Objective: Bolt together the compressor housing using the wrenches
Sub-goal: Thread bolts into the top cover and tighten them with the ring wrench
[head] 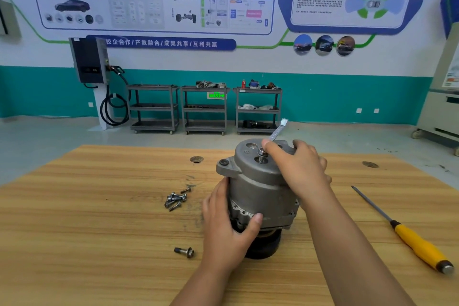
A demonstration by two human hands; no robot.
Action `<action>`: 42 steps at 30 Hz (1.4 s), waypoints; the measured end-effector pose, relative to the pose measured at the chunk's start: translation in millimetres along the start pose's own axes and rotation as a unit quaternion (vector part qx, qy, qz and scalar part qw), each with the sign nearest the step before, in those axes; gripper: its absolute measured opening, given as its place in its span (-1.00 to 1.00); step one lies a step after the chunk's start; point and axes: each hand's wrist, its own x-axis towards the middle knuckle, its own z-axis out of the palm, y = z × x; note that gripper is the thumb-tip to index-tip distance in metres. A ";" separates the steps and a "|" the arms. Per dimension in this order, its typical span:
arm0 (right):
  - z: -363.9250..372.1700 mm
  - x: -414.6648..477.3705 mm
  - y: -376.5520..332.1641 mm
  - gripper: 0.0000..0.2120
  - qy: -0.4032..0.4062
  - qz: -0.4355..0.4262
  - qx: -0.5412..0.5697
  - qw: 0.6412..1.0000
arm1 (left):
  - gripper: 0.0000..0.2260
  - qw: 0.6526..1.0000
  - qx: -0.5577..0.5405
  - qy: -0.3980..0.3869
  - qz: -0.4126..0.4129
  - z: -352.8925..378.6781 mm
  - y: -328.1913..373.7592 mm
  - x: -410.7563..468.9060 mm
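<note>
Left hand (223, 226) on housing (258, 181); "ADAS" poster (347, 0) behind

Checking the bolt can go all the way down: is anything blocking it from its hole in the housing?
Nothing visible. The bolt stands in its hole atop the housing, threads showing, with the wrench on its head in the right hand.

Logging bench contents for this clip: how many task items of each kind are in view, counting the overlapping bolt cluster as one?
Compressor housing: 1
Wrench: 1
Screwdriver: 1
Bolt cluster: 1 (bolts overlap, so no exact count)
Lone bolt: 1
Bolt in housing top: 1
Total: 6
</note>
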 end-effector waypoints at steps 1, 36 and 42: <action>-1.7 0.8 -0.6 -0.14 0.000 -0.003 0.009 1.000 | -0.35 1.000 -0.001 0.000 -0.001 -0.1 -0.3 -0.2; 11.1 -72.6 49.3 -0.79 0.315 -0.301 0.481 0.761 | -0.36 1.000 -0.019 -0.003 -0.006 0.5 -2.9 0.5; 25.3 -84.7 42.7 -0.71 0.183 -0.456 0.386 0.781 | -0.33 1.000 -0.016 0.005 -0.007 2.1 -6.8 -0.1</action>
